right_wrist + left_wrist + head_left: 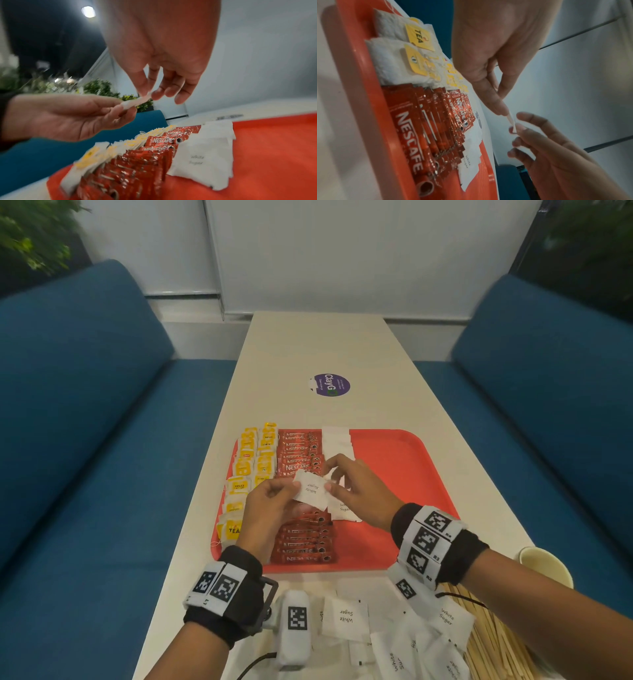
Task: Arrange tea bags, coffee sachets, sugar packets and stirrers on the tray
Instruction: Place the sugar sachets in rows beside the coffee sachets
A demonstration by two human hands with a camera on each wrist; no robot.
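Note:
A red tray (404,460) lies on the white table. On it stand two columns of yellow-tagged tea bags (251,460), a column of red coffee sachets (303,539) and a row of white sugar packets (337,441). Both hands hold one white sugar packet (311,490) above the sachets. My left hand (274,498) pinches its left edge, and my right hand (337,479) pinches its right edge between thumb and forefinger. The packet shows edge-on in the left wrist view (511,122) and in the right wrist view (137,101).
Loose sugar packets (346,616) lie heaped on the table in front of the tray. Wooden stirrers (493,642) lie at the lower right beside a paper cup (548,565). A purple sticker (331,385) marks the table beyond. Blue sofas flank the table.

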